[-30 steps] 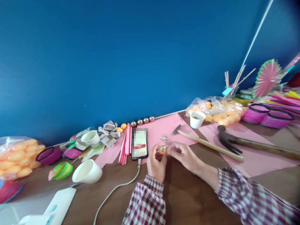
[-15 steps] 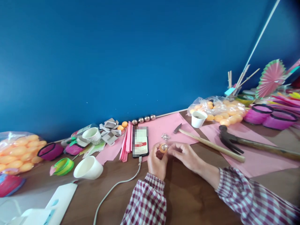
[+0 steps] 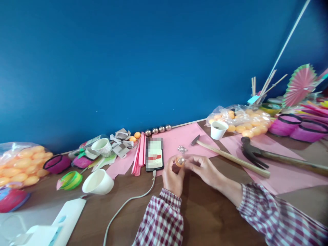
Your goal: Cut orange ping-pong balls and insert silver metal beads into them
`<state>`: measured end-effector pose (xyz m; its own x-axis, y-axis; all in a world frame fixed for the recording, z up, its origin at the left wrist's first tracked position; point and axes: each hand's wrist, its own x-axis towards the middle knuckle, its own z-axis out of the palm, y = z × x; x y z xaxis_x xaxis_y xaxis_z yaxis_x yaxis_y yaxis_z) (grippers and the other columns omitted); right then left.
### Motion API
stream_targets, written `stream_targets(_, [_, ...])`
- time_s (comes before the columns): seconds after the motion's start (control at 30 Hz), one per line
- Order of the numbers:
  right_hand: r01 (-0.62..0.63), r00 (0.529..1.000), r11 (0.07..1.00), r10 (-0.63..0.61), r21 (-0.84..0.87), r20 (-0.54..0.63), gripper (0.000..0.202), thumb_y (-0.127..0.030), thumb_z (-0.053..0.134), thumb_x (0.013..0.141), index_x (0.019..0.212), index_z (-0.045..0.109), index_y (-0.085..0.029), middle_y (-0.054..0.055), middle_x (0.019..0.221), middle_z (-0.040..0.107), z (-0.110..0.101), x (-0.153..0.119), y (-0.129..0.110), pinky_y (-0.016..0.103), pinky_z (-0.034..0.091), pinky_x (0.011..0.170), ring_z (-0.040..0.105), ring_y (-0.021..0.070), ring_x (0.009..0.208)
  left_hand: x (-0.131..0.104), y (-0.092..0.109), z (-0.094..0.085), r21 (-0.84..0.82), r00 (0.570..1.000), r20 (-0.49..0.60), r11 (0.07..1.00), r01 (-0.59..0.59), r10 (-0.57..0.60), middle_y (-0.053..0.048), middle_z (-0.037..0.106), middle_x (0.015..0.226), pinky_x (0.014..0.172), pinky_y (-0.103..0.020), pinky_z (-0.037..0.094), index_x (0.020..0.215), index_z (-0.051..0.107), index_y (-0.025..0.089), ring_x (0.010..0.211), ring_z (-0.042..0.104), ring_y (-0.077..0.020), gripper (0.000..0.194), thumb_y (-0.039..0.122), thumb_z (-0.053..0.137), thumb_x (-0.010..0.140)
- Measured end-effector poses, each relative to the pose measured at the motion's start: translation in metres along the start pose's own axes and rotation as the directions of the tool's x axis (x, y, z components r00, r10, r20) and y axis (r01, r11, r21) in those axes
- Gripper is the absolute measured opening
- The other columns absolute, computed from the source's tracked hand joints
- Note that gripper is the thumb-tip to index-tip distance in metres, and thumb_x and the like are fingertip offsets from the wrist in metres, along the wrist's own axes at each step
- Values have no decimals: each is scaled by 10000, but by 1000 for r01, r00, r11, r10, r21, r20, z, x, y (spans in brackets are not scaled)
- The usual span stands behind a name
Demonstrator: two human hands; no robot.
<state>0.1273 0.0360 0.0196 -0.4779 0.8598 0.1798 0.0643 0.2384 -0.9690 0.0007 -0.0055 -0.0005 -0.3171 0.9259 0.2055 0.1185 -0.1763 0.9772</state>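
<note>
My left hand [image 3: 173,177] is closed around a small orange ball [image 3: 179,161] with a shiny, silvery patch facing up. Beside it my right hand [image 3: 203,169] has thumb and fingers pinched together at the ball's right edge; whatever lies between those fingertips is too small to make out. Just beyond the hands, a little pile of silvery bits [image 3: 182,149] rests on pink paper [image 3: 176,136]. A phone [image 3: 154,153] with a cable plugged in lies to the left of my left hand.
Right of the hands lie a small hammer [image 3: 230,157] and a claw hammer [image 3: 284,160]. White cups [image 3: 219,130] stand on both sides. Bags of orange balls [image 3: 24,164] are at far left and back right. Several metallic balls [image 3: 161,129] line the wall. A power strip [image 3: 69,218] is front left.
The whole view has shifted slightly, so things appear a little further right. Both hands keep nearly the same pose around the orange ball.
</note>
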Motion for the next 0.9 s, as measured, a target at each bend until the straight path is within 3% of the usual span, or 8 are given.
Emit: stream_targets(0.9, [0, 999, 1000, -1, 17, 34, 228, -351, 538, 760, 661, 590, -152, 51, 911, 637, 0, -1, -5, 294, 409, 806, 554, 187, 907, 0, 3, -2, 32, 1000, -8, 999, 11, -10, -103, 607, 994, 734, -285, 497, 984, 550, 145, 859, 596, -180, 337, 207, 631, 663])
